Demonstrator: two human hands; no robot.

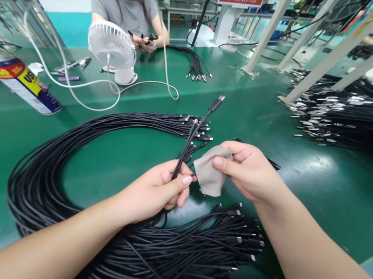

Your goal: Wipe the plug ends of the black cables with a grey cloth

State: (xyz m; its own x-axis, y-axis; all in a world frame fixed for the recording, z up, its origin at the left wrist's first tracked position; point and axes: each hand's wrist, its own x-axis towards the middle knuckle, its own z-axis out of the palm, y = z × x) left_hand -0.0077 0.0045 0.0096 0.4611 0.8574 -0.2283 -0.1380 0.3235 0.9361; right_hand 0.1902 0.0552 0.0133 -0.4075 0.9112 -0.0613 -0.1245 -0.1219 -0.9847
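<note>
Wiping step: left hand point(161, 187) pinched two USB-C cables point(196, 134) upright; right hand point(248, 170) gripped grey cloth point(210, 174), poised to wipe the plugs.

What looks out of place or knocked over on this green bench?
The spray can lies on its side at the far left of the green bench rather than standing. Otherwise nothing stands out: the cables form a neat loop.

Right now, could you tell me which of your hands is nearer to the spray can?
Left. The left hand grips a black cable right of the spray can; the right hand, holding a grey cloth, is farther right.
</note>
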